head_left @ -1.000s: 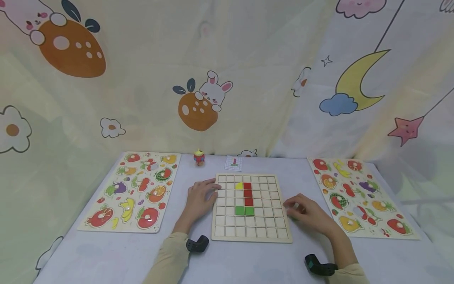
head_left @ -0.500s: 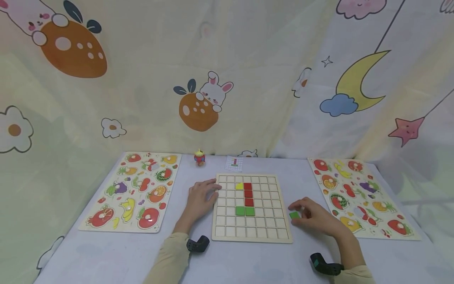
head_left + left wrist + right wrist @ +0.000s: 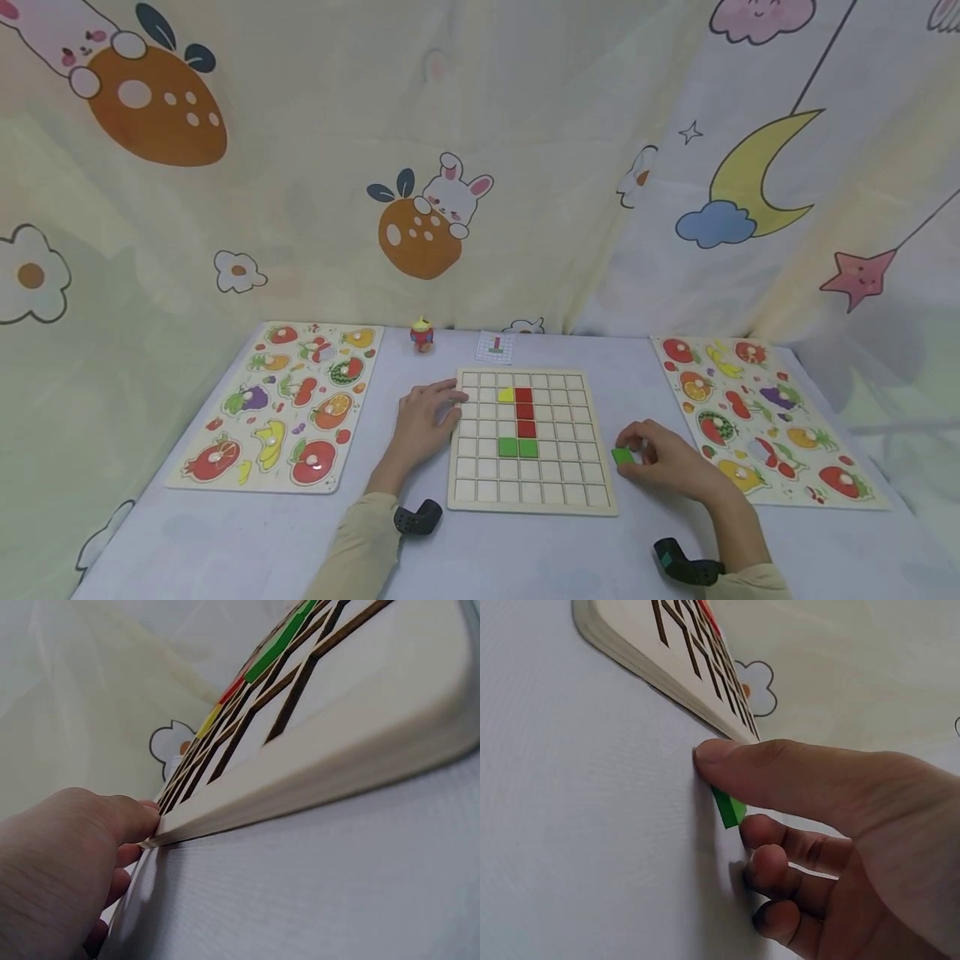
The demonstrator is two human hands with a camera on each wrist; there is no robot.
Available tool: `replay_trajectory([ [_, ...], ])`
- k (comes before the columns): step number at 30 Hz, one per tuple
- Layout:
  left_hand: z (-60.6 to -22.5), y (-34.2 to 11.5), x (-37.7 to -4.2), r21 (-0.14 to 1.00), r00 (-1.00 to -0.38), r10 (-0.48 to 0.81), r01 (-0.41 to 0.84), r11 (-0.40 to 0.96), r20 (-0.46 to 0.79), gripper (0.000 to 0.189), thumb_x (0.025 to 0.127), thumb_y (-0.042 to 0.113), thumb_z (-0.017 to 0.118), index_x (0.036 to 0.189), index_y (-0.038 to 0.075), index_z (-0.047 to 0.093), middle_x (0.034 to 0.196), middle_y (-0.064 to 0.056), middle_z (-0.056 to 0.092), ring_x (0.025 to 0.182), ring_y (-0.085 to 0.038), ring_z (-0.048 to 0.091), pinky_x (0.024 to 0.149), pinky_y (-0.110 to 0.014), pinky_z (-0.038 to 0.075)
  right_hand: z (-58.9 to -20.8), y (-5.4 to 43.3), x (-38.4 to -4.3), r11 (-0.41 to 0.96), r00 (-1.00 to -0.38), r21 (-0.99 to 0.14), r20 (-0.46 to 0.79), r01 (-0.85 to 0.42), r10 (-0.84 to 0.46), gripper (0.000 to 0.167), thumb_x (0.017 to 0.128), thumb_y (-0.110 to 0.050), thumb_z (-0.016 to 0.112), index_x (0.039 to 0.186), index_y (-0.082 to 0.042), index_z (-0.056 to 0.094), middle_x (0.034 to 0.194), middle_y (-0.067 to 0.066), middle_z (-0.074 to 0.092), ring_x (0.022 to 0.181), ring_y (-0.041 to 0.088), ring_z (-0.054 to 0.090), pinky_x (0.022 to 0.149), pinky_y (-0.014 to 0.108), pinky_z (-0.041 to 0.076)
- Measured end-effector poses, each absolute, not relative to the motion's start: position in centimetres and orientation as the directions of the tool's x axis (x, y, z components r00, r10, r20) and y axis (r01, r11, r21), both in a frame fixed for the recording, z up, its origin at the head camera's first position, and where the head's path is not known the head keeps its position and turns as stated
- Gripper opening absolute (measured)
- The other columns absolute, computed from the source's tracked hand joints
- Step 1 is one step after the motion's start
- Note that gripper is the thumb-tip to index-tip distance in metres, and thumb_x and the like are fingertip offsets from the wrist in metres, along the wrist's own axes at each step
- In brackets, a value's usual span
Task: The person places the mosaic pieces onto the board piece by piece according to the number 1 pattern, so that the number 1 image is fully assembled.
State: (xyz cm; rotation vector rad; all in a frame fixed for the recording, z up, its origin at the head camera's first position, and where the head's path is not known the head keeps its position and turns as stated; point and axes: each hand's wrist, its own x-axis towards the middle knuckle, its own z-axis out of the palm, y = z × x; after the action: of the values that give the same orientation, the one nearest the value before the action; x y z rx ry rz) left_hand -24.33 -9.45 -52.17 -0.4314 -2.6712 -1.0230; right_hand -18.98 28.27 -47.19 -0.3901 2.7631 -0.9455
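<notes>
A wooden grid board [image 3: 570,492] lies flat on the table. Set in its squares are one yellow tile [image 3: 507,395], a column of red tiles [image 3: 525,412] and two green tiles [image 3: 508,447] side by side. My left hand [image 3: 423,423] rests at the board's left edge, its fingertips touching the rim; the left wrist view shows the thumb [image 3: 139,817] against that edge. Just off the board's right side, my right hand [image 3: 663,458] pinches a loose green tile [image 3: 622,456] between thumb and fingers. In the right wrist view the thumb hides part of this green tile [image 3: 727,808].
Fruit puzzle boards lie to the left [image 3: 292,483] and right [image 3: 780,496]. A small toy figure [image 3: 422,335] and a card with a printed grid pattern [image 3: 495,347] are behind the grid board. A printed curtain [image 3: 562,208] hangs at the back.
My right hand has drawn slightly right, away from the board's edge, and the green tile in its fingers has come into clear view. My left hand stays at the left edge.
</notes>
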Motion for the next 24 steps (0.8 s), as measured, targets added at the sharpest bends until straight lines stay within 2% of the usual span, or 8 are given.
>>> replay_trajectory([
  [7,-52.11,-9.42,-24.13,0.603,-0.923,0.183,0.362,0.711,0.339,0.020,0.087,0.020,0.065,0.107,0.025,0.069,0.134,-0.002,0.058,0.113,-0.026,0.052,0.092,-0.050,0.035,-47.36,28.34,-18.85,0.769,-0.945,-0.605,-0.080,-0.208,-0.318,0.029,0.080,-0.023,0.074,0.103,-0.015,0.058,0.092,0.002,0.052,0.064,0.006,0.043,0.056,0.021,0.038],
  [15,-52.09,-9.48,-24.09,0.604,-0.931,0.196,0.350,0.716,0.307,0.022,0.087,0.026,0.066,0.110,0.026,0.068,0.137,-0.001,0.056,0.115,-0.026,0.051,0.095,-0.050,0.033,-47.52,28.43,-18.80,0.742,-0.946,-0.643,-0.081,-0.192,-0.314,0.031,0.081,-0.025,0.073,0.106,-0.015,0.057,0.096,0.003,0.054,0.065,0.006,0.045,0.056,0.021,0.039],
  [24,-52.06,-9.44,-24.16,0.604,-0.933,0.186,0.343,0.719,0.308,0.021,0.088,0.023,0.065,0.109,0.026,0.068,0.136,-0.001,0.056,0.116,-0.025,0.051,0.095,-0.049,0.034,-47.53,28.02,-18.92,0.746,-0.955,-0.644,-0.081,-0.168,-0.285,0.030,0.082,-0.027,0.071,0.107,-0.017,0.057,0.092,0.000,0.057,0.071,0.008,0.048,0.058,0.022,0.040],
])
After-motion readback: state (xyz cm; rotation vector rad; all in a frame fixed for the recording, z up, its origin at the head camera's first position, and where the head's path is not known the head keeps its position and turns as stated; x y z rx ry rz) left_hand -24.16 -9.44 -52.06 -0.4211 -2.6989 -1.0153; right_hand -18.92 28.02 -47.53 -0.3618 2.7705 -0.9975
